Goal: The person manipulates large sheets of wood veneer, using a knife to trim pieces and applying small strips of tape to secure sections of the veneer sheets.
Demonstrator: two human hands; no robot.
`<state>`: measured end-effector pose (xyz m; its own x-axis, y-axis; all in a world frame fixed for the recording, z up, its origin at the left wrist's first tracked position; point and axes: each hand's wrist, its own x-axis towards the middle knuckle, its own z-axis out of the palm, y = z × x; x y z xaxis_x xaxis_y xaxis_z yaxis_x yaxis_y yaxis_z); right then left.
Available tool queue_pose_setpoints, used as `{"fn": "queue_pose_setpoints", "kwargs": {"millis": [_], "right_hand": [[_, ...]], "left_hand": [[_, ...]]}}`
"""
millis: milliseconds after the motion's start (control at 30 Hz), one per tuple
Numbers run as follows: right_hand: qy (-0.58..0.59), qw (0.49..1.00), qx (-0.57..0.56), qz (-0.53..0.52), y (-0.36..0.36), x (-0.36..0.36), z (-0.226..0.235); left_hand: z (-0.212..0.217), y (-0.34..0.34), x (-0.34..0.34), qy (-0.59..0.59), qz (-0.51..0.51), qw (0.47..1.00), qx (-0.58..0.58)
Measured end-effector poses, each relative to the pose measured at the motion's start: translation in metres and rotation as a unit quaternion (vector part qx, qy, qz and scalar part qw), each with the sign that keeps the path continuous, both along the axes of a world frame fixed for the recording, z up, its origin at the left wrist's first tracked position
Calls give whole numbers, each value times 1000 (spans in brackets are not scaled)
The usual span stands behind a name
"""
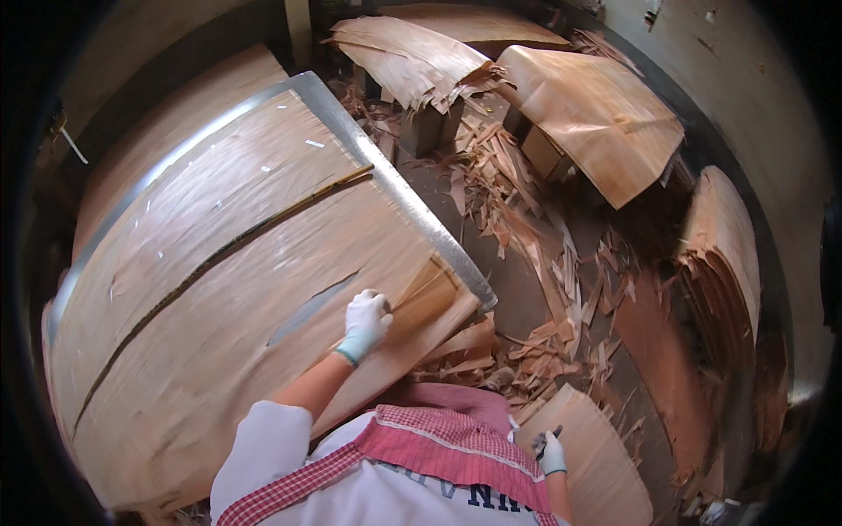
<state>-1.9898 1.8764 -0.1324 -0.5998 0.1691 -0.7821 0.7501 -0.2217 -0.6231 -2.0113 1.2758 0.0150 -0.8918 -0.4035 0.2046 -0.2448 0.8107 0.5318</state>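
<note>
A large pale wood veneer sheet covers the metal-edged table on my left. A long dark split runs across it, and a smaller grey gap opens close to my left hand. My left hand, in a white glove with a teal cuff, rests on the veneer with its fingers curled; what they pinch, if anything, is hidden. Beside it lies a browner piece of veneer at the table's corner. Low at my right side, my gloved right hand is closed round a small dark tool whose kind I cannot make out.
The table's metal rim borders the sheet. Torn veneer scraps litter the floor. Veneer stacks sit on supports ahead, and another stack leans at the right wall. A loose veneer sheet lies beside my right hand.
</note>
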Motion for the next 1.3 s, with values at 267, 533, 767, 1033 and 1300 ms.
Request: {"fn": "queue_pose_setpoints", "kwargs": {"millis": [267, 533, 767, 1033, 1300], "right_hand": [[63, 966, 41, 247, 3, -326, 14], [77, 931, 10, 357, -65, -546, 65], [93, 882, 24, 462, -163, -669, 61], [96, 920, 56, 376, -214, -876, 22], [266, 890, 93, 359, -439, -1098, 73]], "left_hand": [[65, 100, 21, -152, -26, 964, 218], [121, 173, -75, -333, 33, 936, 111], [128, 165, -292, -128, 26, 968, 216], [71, 31, -518, -105, -19, 988, 112], [105, -93, -706, -103, -34, 991, 84]]}}
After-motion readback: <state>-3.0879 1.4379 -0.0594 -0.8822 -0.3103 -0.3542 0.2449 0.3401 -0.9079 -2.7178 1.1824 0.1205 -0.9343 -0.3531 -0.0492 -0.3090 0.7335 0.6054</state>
